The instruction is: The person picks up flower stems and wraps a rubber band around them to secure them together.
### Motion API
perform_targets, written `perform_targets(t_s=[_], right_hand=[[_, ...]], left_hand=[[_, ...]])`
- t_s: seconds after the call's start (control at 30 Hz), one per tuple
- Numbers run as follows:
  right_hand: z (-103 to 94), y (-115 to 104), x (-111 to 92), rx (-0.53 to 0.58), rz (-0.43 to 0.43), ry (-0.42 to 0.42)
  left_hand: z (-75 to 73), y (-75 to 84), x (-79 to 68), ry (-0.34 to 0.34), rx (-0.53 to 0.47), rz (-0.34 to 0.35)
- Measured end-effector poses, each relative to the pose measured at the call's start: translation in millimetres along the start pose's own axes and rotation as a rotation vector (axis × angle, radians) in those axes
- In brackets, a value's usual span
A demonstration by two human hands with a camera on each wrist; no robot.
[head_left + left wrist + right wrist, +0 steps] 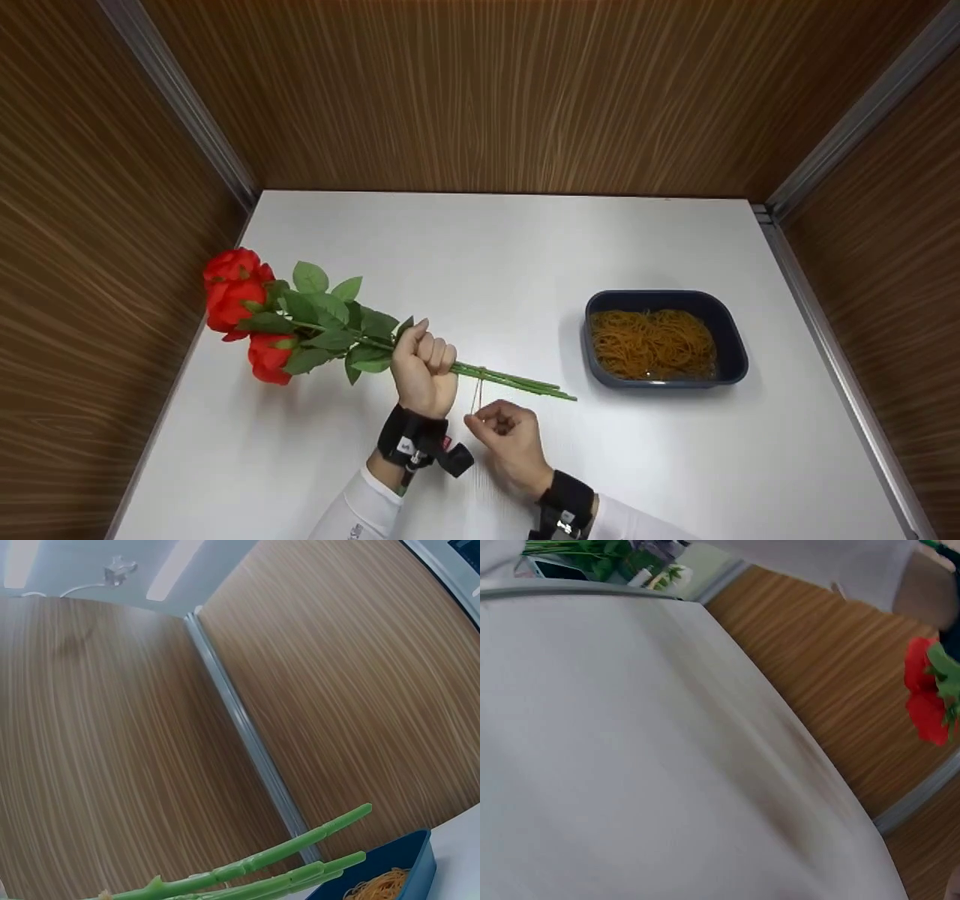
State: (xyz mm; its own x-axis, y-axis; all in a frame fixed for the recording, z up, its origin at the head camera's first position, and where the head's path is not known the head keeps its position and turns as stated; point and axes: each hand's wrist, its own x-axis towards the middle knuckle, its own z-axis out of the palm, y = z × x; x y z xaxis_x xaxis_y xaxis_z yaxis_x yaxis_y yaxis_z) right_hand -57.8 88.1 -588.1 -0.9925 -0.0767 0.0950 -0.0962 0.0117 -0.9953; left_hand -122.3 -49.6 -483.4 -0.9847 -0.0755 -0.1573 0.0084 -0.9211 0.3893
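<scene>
My left hand (424,371) grips a bunch of red roses (234,300) by the stems, with the blooms to the left and the green leaves just beside the fist. Bare green stem ends (525,383) stick out to the right of it and also cross the bottom of the left wrist view. Round these stems loops a thin rubber band (480,391), stretched toward me. My right hand (516,444) pinches its near end between thumb and fingertips, below the stems. In the right wrist view, part of the red blooms (926,712) shows at the right edge, while the hand's fingers are out of sight.
To the right on the white table (465,255) stands a dark blue bin (667,383) with a tangle of orange-brown rubber bands (652,345) inside. Wood-grain panels (480,97) enclose the table at the back and both sides. Greenery (604,559) lies beyond the table edge.
</scene>
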Motion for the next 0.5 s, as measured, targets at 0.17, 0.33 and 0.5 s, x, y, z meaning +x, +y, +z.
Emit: perform_targets(t_s=[0.17, 0.33, 0.5], right_hand=[[-11.7, -9.7, -7.4, -0.102, -0.529, 0.005], [-33.6, -32.0, 2.1, -0.176, -0.825, -0.073], [-52.8, -66.3, 15.5, -0.09, -0.817, -0.234]], left_hand=[[-5.3, -5.4, 5.2, -0.03, 0.051, 0.046], [-11.2, -11.1, 7.8, -0.06, 0.144, 0.071], [-14.3, -17.2, 7.3, -0.088, 0.228, 0.065]])
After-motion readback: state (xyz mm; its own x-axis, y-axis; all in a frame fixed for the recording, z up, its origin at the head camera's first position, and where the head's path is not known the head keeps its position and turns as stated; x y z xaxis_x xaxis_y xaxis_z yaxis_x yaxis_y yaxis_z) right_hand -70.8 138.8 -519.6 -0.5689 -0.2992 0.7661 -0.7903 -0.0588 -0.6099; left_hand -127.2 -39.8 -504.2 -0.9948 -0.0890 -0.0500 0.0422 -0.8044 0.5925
